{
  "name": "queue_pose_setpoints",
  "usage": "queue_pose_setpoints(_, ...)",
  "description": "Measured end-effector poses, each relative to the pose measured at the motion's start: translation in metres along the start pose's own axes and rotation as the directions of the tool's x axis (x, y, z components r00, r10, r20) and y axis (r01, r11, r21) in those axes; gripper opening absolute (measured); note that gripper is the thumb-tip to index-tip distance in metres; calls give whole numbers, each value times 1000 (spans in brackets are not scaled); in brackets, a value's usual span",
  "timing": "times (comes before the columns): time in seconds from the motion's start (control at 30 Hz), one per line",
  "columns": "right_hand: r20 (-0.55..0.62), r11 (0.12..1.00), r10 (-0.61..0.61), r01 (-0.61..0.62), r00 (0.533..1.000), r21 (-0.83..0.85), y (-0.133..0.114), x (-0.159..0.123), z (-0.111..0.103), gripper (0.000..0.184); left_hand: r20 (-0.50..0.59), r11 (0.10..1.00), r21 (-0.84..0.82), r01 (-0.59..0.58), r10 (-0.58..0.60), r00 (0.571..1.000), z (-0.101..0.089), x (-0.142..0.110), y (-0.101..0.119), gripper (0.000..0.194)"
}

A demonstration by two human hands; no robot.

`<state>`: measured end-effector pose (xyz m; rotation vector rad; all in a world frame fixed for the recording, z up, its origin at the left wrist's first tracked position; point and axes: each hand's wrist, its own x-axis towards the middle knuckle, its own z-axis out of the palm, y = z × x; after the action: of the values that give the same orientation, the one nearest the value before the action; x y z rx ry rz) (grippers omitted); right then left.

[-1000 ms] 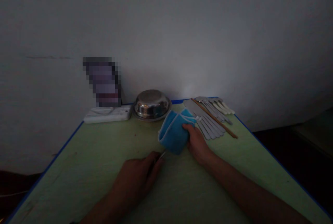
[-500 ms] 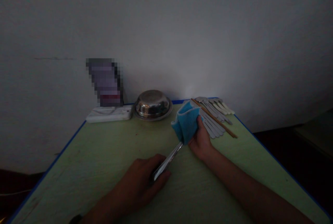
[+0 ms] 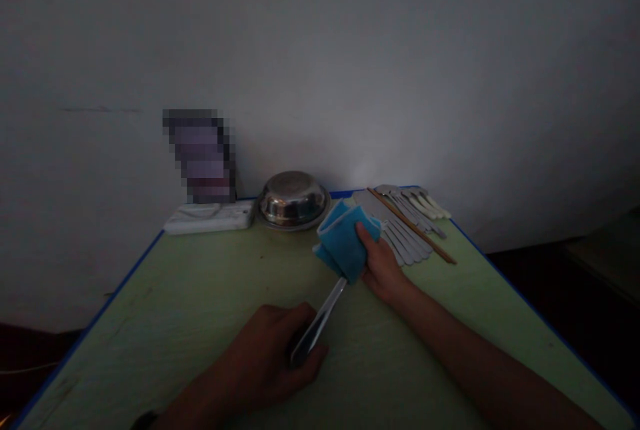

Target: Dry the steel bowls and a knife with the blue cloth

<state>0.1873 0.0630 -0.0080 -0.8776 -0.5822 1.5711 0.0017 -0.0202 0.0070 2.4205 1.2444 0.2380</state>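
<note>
My left hand (image 3: 273, 350), low in the middle of the view, is closed round the wide end of a shiny metal utensil (image 3: 329, 310). The utensil slants up and away to the right, and its far end is hidden in a folded blue cloth (image 3: 345, 243) with pale edging, so its kind cannot be made out. My right hand (image 3: 385, 267) grips that cloth around the utensil's end, thumb lying on top. Just beyond the right hand, several flat-handled metal utensils (image 3: 407, 247) lie in a fan beside a pair of brown chopsticks (image 3: 417, 230).
An upturned steel bowl (image 3: 293, 197) sits at the table's back edge. Left of it, a blurred-out upright device (image 3: 203, 157) stands over a white power strip (image 3: 210, 218). White-handled cutlery (image 3: 433, 205) lies back right. The green table (image 3: 200, 297) has blue edges and meets a grey wall.
My right hand and the cloth have shifted slightly left and down along the utensil, and the cloth has turned. The left hand stays in nearly the same place, the utensil's handle tilted a little differently.
</note>
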Motion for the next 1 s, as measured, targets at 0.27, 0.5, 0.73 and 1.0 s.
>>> queue_pose_setpoints(0.27,-56,999,41,-39,998,22,-1,0,3,25,2,1000,-13,22,-22,1000,0,1,-1,19)
queue_pose_setpoints(0.5,-72,999,42,-42,997,12,-1,1,3,23,20,999,-19,26,-25,999,0,1,0,21)
queue_pose_setpoints(0.73,-52,999,35,-35,998,3,0,-1,4,27,28,999,-26,21,-20,999,0,1,0,21)
queue_pose_setpoints(1.0,-47,999,29,-30,998,-21,1,1,1,29,8,1000,-20,19,-19,1000,2,2,-2,21)
